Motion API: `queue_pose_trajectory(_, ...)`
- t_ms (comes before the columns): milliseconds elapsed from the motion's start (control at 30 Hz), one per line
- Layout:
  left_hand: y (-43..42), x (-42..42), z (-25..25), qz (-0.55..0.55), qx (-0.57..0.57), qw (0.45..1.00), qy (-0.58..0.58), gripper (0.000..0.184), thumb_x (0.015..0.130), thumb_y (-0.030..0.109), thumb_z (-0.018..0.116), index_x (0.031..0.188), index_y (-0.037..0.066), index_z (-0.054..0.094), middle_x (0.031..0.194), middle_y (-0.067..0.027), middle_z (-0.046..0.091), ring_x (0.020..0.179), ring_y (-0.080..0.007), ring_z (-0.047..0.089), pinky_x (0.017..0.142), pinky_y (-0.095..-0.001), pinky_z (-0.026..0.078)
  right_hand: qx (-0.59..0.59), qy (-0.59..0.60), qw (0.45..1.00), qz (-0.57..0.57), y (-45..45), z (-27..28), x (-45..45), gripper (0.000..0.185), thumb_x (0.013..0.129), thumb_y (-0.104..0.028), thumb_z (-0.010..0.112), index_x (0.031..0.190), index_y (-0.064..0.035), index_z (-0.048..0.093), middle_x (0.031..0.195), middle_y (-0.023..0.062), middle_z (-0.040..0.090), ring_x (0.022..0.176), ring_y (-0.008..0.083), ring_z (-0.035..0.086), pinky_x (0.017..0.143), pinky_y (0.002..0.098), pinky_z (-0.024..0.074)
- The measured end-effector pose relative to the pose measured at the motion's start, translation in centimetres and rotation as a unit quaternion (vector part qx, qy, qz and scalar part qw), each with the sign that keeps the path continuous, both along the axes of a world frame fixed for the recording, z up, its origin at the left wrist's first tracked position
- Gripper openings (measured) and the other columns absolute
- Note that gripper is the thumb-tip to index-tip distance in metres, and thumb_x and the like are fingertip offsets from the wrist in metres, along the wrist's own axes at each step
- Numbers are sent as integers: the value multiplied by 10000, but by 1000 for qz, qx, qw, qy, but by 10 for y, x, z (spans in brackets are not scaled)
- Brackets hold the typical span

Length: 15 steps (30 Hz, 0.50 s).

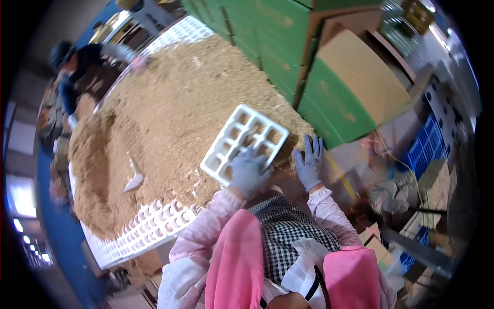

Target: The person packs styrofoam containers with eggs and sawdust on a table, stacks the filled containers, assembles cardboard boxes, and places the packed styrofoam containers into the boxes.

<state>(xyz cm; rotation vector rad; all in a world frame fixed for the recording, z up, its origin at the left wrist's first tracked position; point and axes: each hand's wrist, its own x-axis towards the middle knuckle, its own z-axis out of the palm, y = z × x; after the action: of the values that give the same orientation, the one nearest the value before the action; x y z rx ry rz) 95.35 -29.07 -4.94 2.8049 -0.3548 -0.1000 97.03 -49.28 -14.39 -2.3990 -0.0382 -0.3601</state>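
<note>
A white tray with rows of square openings sits tilted over the loose brown crumbly material. My left hand, in a grey-blue glove and slightly blurred, grips it near its lower right side, fingers reaching over the openings. To the right, my right hand wears a similar glove; its fingers are spread beside the edge of the heap, near the table's edge. Farther left, a white scoop-like tool lies on the material.
Green cartons are stacked at the back right, one with open flaps. A white perforated surface shows along the heap's near edge. Across the table, a co-worker reaches over the material. A blue crate stands at right.
</note>
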Motion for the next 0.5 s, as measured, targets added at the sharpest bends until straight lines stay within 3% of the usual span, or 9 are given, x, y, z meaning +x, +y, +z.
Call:
queue_pose_trajectory(100,86,-58,7,221,47,972,58,419,781,430,573,1052,115,630,805,-138,653,857,-341,617,811,-436,460,-159,30,986,40,36,-8,17,604,848,-441,534,1338,-101,441,1448,208,272,1355,409,177,1103,569,63)
queue_pose_trajectory(167,147,-106,5,365,8,926,101,392,788,393,573,1055,111,627,799,-146,632,859,-354,596,800,-450,456,-181,-8,973,146,77,-19,7,634,848,-490,507,1361,-127,421,1450,183,286,1365,398,169,1108,566,25)
queue_pose_trajectory(200,163,-129,14,381,58,918,96,383,780,374,586,1054,110,627,883,-175,603,863,-362,580,787,-452,458,-193,36,946,257,97,-6,-1,657,850,-516,487,1377,-133,397,1450,177,290,1371,392,161,1110,559,12)
queue_pose_trajectory(233,194,-162,-16,387,133,912,-5,364,767,372,615,1036,127,636,1071,-207,591,975,-366,569,793,-456,460,-203,80,905,365,118,7,-12,679,853,-541,467,1393,-139,373,1450,171,293,1377,386,153,1113,552,-1)
queue_pose_trajectory(267,205,-173,-6,432,68,896,74,353,746,358,631,999,111,637,1121,-241,548,973,-378,563,829,-468,445,-196,48,892,403,138,3,-30,729,836,-574,470,1408,-142,340,1447,165,301,1382,382,148,1114,548,3)
queue_pose_trajectory(333,213,-191,3,421,78,898,98,321,737,340,640,966,115,639,1097,-231,552,948,-384,565,832,-460,438,-123,73,875,462,161,33,-39,752,800,-544,556,1404,-147,348,1452,161,294,1384,383,146,1119,544,31)
queue_pose_trajectory(400,195,-191,20,291,86,949,80,274,710,283,660,944,140,648,1135,-193,533,982,-368,549,848,-452,426,-11,-37,834,550,178,69,-45,791,752,-488,646,1403,-154,345,1459,158,279,1373,384,170,1124,533,61)
queue_pose_trajectory(467,170,-172,36,165,42,985,1,336,673,240,661,1000,164,653,1195,-172,516,1100,-369,482,918,-477,383,-15,-80,803,590,190,95,-40,818,728,-445,686,1406,-155,333,1467,166,256,1363,375,197,1128,518,78)
queue_pose_trajectory(500,161,-159,34,123,24,992,24,355,667,233,667,1016,169,645,1215,-158,503,1117,-373,463,932,-473,374,-95,-55,763,637,196,99,-37,829,722,-447,688,1409,-153,328,1460,172,259,1360,369,207,1127,511,89)
